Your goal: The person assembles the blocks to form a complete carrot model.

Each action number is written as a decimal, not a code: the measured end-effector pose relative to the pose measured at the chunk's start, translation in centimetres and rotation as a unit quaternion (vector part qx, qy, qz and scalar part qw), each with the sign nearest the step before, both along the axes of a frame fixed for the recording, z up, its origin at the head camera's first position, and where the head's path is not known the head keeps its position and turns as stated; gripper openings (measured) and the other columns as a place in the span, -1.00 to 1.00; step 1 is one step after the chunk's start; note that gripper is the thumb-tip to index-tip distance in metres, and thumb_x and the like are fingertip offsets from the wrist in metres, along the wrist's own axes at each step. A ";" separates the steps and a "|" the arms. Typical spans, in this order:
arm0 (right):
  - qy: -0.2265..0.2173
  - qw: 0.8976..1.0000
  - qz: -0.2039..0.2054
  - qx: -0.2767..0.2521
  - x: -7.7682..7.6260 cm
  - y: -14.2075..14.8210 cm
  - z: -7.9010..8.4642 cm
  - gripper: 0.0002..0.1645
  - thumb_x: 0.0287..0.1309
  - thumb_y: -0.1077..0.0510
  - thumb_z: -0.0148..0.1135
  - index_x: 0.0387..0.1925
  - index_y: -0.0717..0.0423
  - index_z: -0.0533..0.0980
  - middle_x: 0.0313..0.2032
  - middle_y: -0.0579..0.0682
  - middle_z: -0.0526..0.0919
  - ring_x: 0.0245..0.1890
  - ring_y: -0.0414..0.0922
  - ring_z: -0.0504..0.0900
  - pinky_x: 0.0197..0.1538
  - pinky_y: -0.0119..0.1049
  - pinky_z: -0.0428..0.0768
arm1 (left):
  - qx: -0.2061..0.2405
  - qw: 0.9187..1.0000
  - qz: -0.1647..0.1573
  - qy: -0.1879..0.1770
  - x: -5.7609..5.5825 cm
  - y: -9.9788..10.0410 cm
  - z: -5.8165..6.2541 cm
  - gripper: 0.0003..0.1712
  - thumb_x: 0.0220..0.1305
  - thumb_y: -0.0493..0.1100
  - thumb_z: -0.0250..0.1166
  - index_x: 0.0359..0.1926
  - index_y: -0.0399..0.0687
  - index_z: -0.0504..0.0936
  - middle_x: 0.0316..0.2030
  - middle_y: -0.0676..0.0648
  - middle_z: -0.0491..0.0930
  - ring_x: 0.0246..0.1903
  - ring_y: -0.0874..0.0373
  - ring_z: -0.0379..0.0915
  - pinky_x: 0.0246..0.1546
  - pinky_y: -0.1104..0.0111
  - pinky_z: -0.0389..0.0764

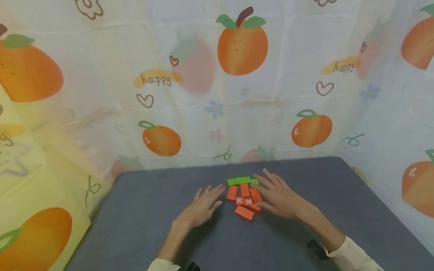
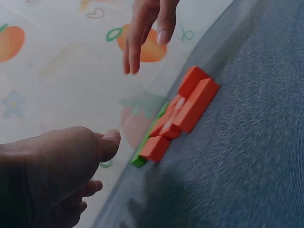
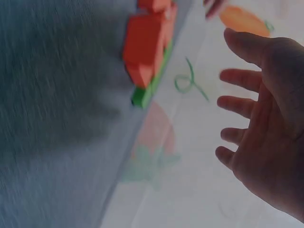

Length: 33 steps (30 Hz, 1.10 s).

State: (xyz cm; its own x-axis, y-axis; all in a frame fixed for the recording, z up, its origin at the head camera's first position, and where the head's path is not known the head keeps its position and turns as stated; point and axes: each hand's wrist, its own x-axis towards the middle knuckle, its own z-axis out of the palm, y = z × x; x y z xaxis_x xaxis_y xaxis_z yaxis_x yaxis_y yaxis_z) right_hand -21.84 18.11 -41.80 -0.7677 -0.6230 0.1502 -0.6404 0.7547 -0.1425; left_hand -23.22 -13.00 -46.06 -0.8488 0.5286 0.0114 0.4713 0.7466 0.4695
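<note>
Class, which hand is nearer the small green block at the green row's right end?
Right: the right hand is close beside that small green block; the left hand is farther off, left of the green row.

Fruit-printed cloth (image 1: pixel 244 88) behind a dark grey table (image 1: pixel 135 214)

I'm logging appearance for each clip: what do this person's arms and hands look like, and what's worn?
The left hand and right hand are ungloved, with no rings visible. Cream sleeves end above the wrists. A small black object shows by the right cuff, another by the left.
</note>
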 end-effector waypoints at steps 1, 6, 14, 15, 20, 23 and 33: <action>-0.009 1.000 0.011 0.006 0.1 -0.5 -0.3 -0.34 0.46 -0.07 0.26 0.46 0.09 0.45 0.56 0.28 0.28 0.61 0.44 0.06 0.49 0.48 0.19 | -0.003 1.000 -0.007 -0.003 -0.2 0.3 -0.2 -0.37 0.69 -0.02 -0.03 0.65 -0.01 0.17 0.66 -0.08 0.12 0.66 -0.32 -0.11 0.62 -0.31 -0.18; -0.033 0.997 0.059 0.034 0.6 -2.5 -1.6 -0.43 0.45 -0.11 0.25 0.37 -0.01 0.55 0.53 0.26 0.34 0.60 0.44 0.09 0.49 0.45 0.21 | -0.045 0.999 -0.021 -0.016 -1.1 1.6 -1.2 -0.38 0.69 -0.09 -0.04 0.65 0.03 0.16 0.68 -0.05 0.06 0.67 -0.30 -0.14 0.63 -0.27 -0.15; -0.073 0.992 0.074 0.068 1.4 -3.0 -2.4 -0.60 0.31 -0.16 0.41 -0.01 0.00 0.73 0.59 0.07 0.29 0.64 0.36 0.05 0.52 0.40 0.23 | -0.114 0.993 -0.034 -0.010 0.3 1.3 -0.4 -0.53 0.51 -0.28 0.15 0.37 -0.09 0.58 0.64 -0.14 0.16 0.65 -0.33 -0.10 0.64 -0.23 -0.12; -0.080 0.992 0.078 0.065 1.5 -2.8 -2.1 -0.61 0.27 -0.16 0.45 -0.03 -0.01 0.73 0.60 0.05 0.28 0.64 0.37 0.04 0.50 0.41 0.24 | -0.110 0.993 -0.034 -0.008 0.5 1.1 -0.1 -0.59 0.49 -0.29 0.17 0.29 -0.11 0.64 0.63 -0.17 0.18 0.64 -0.36 -0.09 0.64 -0.25 -0.13; -0.081 0.987 0.103 0.093 1.3 -2.3 -1.2 -0.31 0.06 -0.11 0.62 0.23 -0.08 0.63 0.58 -0.07 0.32 0.64 0.30 0.09 0.52 0.37 0.25 | -0.083 0.996 -0.033 -0.001 1.0 0.4 0.8 -0.49 0.45 -0.20 0.31 0.37 -0.13 0.55 0.60 -0.24 0.22 0.63 -0.37 -0.03 0.61 -0.31 -0.12; -0.033 0.981 0.137 0.130 0.9 -2.6 -1.4 -0.17 -0.05 -0.03 0.69 0.31 -0.11 0.57 0.43 -0.15 0.53 0.55 0.17 0.30 0.48 0.28 0.34 | -0.079 0.996 -0.036 -0.001 0.7 0.7 0.1 -0.25 0.41 -0.11 0.39 0.53 -0.13 0.37 0.59 -0.20 0.24 0.63 -0.30 0.02 0.63 -0.27 -0.09; -0.002 0.977 0.170 0.132 0.4 -3.7 -1.8 -0.41 0.00 -0.18 0.64 0.08 -0.17 0.66 0.03 -0.24 0.69 0.14 -0.15 0.52 0.24 -0.02 0.50 | -0.055 0.994 -0.067 0.074 0.8 1.4 -1.2 -0.31 0.24 -0.06 0.55 0.34 -0.15 0.57 0.24 -0.10 0.63 0.26 0.02 0.57 0.41 -0.02 0.49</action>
State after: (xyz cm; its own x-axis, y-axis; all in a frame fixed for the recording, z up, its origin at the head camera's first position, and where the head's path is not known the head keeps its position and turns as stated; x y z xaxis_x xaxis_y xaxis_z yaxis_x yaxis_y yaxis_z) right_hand -21.48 14.44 -43.65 -0.5097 -0.8588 -0.0514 -0.8604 0.5091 0.0254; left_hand -22.43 -11.58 -47.24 -0.7641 0.6417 0.0663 0.6275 0.7154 0.3075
